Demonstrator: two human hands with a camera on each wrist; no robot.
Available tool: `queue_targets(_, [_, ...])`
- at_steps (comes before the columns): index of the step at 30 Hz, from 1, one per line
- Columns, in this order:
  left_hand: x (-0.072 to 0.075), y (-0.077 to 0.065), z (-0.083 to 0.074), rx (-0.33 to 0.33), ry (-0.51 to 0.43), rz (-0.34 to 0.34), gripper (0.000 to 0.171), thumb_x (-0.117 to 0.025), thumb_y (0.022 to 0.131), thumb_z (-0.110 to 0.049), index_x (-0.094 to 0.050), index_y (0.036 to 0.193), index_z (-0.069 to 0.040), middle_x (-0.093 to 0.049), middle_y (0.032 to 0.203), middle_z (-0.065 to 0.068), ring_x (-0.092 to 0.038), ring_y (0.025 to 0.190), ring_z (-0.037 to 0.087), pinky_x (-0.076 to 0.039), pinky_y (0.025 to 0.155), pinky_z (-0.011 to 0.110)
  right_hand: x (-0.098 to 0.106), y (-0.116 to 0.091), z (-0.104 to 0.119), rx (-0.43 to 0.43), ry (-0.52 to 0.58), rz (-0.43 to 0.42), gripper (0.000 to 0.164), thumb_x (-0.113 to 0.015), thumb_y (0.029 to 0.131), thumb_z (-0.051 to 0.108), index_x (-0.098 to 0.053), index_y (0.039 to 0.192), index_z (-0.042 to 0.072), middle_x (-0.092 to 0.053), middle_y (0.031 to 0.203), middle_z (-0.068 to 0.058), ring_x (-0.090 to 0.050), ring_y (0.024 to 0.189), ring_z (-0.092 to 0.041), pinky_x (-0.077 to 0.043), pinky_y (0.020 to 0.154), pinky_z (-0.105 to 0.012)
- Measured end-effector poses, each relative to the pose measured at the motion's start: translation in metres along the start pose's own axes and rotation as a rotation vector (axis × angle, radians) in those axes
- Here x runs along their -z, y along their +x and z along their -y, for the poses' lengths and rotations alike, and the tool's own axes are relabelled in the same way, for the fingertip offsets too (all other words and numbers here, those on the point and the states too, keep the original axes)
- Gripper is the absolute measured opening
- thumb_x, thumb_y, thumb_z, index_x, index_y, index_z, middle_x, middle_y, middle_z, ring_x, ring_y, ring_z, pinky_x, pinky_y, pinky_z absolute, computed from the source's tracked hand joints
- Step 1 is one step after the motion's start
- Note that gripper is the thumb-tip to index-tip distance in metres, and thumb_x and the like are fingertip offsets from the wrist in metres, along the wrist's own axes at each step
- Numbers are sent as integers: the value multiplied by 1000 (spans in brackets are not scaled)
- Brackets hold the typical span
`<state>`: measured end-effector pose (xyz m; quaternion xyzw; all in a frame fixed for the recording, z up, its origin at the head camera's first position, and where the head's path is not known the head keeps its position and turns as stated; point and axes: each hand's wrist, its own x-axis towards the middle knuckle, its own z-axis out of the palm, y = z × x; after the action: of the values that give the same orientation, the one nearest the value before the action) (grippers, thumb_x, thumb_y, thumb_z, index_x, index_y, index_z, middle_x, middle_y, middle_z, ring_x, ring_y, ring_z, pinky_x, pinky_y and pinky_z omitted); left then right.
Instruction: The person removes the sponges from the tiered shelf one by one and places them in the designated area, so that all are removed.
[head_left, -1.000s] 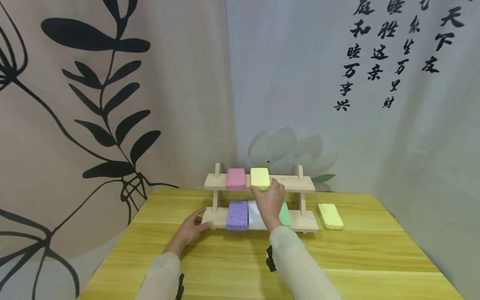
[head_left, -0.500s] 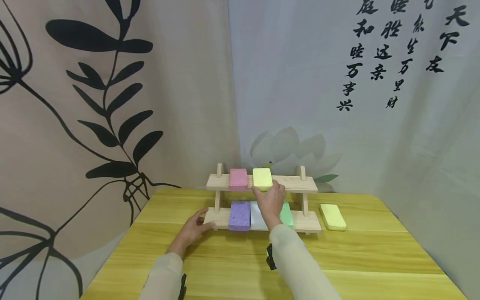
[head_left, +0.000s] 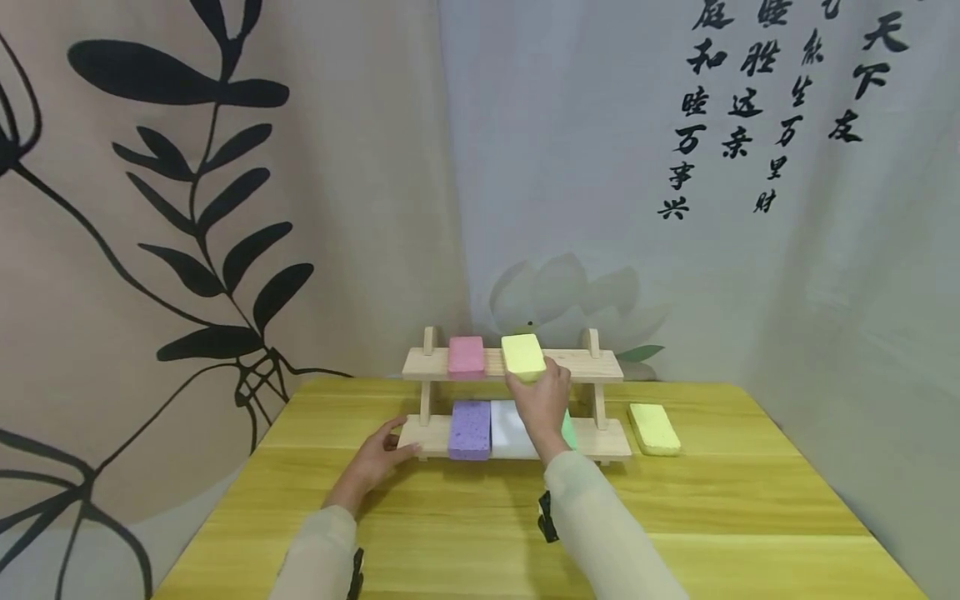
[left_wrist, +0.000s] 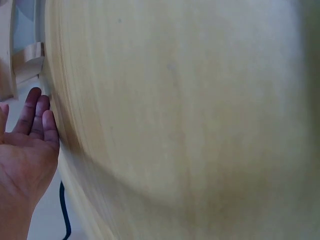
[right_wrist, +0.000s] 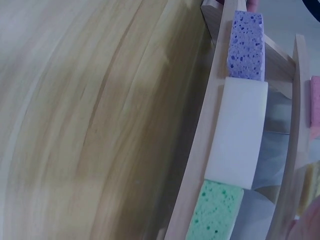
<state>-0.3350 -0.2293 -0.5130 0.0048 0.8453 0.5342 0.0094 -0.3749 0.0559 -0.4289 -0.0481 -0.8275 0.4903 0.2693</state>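
On a two-tier wooden rack (head_left: pixel 585 363), my right hand (head_left: pixel 543 402) pinches a yellow sponge (head_left: pixel 523 357) at the upper shelf's front, thumb below and fingers at its right side. The sponge leans slightly. Left of it sits a pink sponge (head_left: pixel 467 357). The lower shelf carries a purple sponge (right_wrist: pixel 246 45), a white sponge (right_wrist: pixel 237 132) and a green sponge (right_wrist: pixel 215 210), side by side; my right hand partly covers the last two in the head view. My left hand (head_left: pixel 377 457) holds the lower shelf's left end between thumb and fingers, its other fingers (left_wrist: pixel 31 110) extended beside it.
A second yellow sponge (head_left: pixel 654 429) lies on the wooden table (head_left: pixel 720 508), right of the rack. Behind the table hangs a printed curtain (head_left: pixel 360 208). The upper shelf has bare wood to the right of the pinched sponge.
The pinched yellow sponge has shifted slightly right, away from the pink one, and tilted a little, my right hand moving with it. My left hand stays at the shelf end. The head view sways slightly.
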Motion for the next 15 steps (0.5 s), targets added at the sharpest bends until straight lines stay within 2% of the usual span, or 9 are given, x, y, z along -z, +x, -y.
queue_targets(9, [1,0,3,-10,13,12,74,-74,91,-33,-38,152,-10,-62,117,18,-60,99,25,-49,86,43,16,-4,-4,-1,12,37,78,-81,77,37,-51,136,-4,-49,125,-21,-48,111,-33,-42,90,-46])
queue_targets(15, [1,-1,0,-16,22,20,74,-73,92,-33,-37,152,-10,-61,118,18,-59,100,26,-48,86,43,37,-5,-12,-18,31,59,75,-80,80,39,-51,136,-2,-49,124,-19,-48,106,-31,-43,83,-44])
